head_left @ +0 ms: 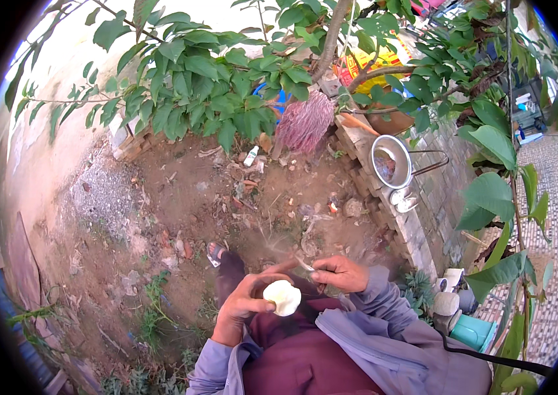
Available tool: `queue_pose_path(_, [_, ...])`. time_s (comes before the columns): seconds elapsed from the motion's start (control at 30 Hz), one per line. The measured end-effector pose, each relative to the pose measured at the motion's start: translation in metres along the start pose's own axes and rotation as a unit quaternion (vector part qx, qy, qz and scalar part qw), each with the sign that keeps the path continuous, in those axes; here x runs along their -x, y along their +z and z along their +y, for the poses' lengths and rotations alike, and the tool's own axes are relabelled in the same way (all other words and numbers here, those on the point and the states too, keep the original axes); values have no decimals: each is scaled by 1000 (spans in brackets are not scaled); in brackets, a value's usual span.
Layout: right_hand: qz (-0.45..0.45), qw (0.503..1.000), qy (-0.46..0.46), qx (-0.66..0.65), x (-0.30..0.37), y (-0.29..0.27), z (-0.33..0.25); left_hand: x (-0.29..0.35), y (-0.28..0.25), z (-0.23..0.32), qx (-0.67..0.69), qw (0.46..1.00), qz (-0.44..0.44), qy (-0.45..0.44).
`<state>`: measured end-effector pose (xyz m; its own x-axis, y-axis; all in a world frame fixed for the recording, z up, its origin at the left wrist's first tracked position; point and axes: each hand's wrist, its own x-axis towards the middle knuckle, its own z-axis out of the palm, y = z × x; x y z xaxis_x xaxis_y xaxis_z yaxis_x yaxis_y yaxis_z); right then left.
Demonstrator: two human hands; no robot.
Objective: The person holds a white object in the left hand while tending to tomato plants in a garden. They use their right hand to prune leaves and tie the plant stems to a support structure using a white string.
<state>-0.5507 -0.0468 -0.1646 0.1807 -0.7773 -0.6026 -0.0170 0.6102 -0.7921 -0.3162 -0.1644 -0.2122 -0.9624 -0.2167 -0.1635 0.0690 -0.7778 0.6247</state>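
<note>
My left hand (247, 304) is closed round a pale, rounded, peeled-looking piece of fruit or vegetable (282, 298), thumb and fingers at its left side. Its cream-white face is turned up. My right hand (341, 274) is closed on a small knife (304, 264), whose thin, light blade points up and left. The blade stands apart from the pale piece, a little above and to its right. Most of the knife's handle is hidden in my fingers. Both hands are in front of my dark red clothing.
Bare soil with litter lies ahead, including a small white bottle (251, 156). A metal pot (391, 162) with a long handle rests on the brick edging (416, 243) at right. Leafy branches (200, 72) hang across the top; a reddish broom head (306, 122) is below them. A teal container (473, 333) stands lower right.
</note>
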Motion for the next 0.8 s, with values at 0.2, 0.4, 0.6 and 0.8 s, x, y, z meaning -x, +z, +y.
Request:
queue_pose_path(0.2, [60,992,-54,-93,57,-39,0,-3,67,-59,53,994,-95,-17])
queue_pose_path(0.4, [68,991,-72,-89,72,-56,0,15,101,-80,66,994,5,84])
queue_pose_path(0.6, [-104,993,32,37,72,-44,3,29,105,-95,14,978,76,196])
queue_pose_path(0.8, [-221,970,63,80,78,-15,-9,34,112,-132,-72,972,-3,224])
